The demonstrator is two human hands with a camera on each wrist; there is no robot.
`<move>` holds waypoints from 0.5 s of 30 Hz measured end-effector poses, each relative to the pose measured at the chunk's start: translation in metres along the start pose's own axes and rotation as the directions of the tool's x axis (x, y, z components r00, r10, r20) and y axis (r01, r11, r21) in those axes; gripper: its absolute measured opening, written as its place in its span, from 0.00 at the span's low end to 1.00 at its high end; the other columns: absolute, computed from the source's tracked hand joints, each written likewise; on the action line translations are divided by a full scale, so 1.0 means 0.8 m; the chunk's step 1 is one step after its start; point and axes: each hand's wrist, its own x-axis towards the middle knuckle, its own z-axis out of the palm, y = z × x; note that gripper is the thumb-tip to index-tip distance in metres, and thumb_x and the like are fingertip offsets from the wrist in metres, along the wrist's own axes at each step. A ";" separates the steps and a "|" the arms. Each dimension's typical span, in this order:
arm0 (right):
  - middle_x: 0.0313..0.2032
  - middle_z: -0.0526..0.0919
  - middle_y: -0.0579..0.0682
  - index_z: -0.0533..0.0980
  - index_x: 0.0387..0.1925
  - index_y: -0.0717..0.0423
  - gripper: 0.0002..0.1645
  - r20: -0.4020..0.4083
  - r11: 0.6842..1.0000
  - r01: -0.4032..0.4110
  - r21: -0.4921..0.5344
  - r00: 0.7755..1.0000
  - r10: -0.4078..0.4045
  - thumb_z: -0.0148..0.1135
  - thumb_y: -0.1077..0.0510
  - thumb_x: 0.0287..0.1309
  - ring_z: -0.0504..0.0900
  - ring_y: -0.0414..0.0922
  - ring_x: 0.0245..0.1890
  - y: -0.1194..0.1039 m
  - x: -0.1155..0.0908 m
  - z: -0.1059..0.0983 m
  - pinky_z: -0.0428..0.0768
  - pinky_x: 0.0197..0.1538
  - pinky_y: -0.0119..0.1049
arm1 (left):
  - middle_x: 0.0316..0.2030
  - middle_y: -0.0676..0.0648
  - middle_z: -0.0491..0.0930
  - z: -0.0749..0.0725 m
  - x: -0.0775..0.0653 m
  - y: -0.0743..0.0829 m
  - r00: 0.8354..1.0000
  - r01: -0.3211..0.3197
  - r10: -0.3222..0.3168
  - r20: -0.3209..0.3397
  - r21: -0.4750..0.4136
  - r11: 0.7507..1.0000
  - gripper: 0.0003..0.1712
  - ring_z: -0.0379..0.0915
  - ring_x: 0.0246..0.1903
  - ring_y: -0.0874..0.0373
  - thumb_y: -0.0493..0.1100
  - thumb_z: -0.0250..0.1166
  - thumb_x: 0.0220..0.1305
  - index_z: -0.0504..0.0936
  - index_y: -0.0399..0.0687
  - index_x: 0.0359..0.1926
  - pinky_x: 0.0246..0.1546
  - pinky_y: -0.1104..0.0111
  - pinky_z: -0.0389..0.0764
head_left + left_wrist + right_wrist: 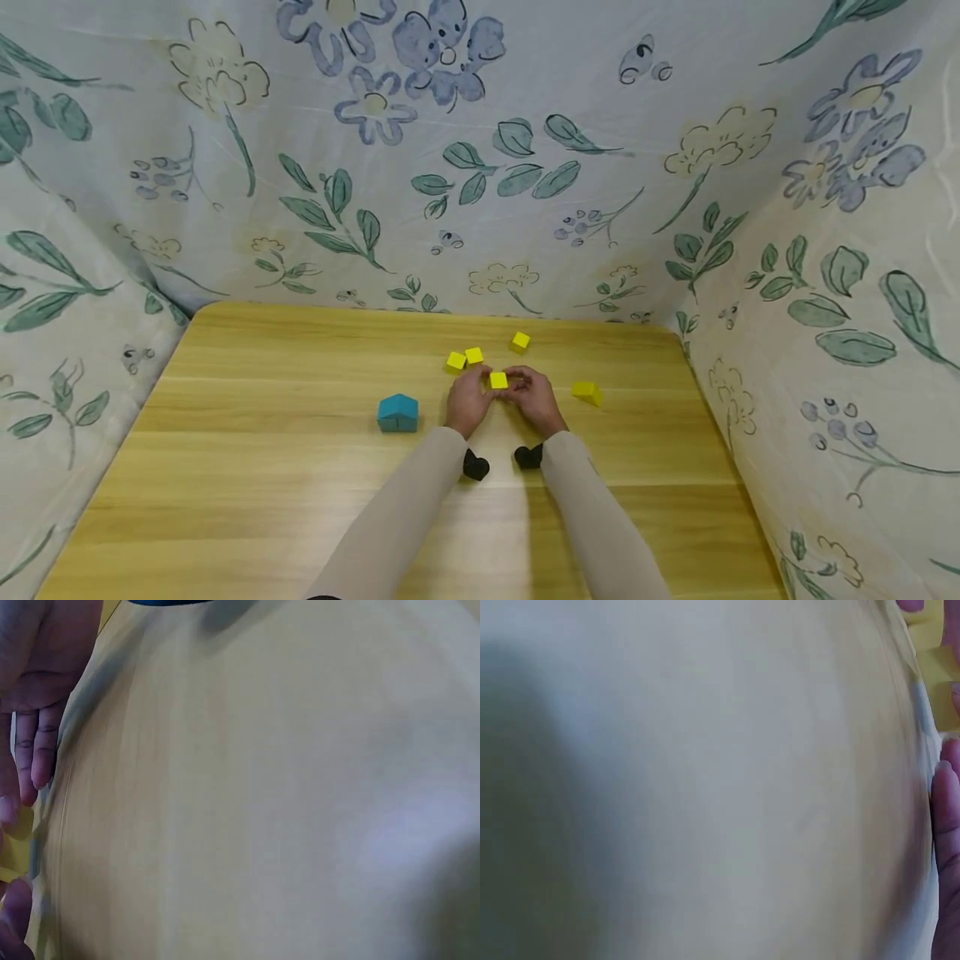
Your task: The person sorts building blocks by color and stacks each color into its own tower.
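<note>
A yellow cube (pixel 498 381) sits between my two hands toward the back of the table. From its left side my left hand (pixel 468 402) pinches it with the fingertips; my right hand (pixel 537 402) does the same from the right. In the left wrist view, a thumb tip lies against the yellow cube (pixel 16 844), and the hand's other fingers extend beside it. The right wrist view catches yellow faces (pixel 939 686) at its edge, partly hidden by fingertips (pixel 946 795). Whether they belong to one block or two, I cannot tell.
Just behind the left hand are two yellow cubes (pixel 456 362) (pixel 474 356). Another yellow cube (pixel 521 342) lies farther back, and a yellow wedge-like block (pixel 587 392) to the right. A blue house-shaped block (pixel 397 413) stands left. Floral cloth (pixel 450 208) encloses the wooden table (pixel 262 467).
</note>
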 end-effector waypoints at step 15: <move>0.34 0.82 0.54 0.80 0.48 0.61 0.21 0.020 0.995 0.039 0.091 0.999 -0.041 0.72 0.68 0.48 0.80 0.44 0.32 -0.005 -0.064 0.035 0.77 0.31 0.31 | 0.42 0.45 0.79 -0.020 -0.066 -0.040 0.998 -0.066 0.065 -0.016 -0.238 0.969 0.23 0.66 0.21 0.65 0.39 0.69 0.59 0.79 0.42 0.56 0.22 0.74 0.72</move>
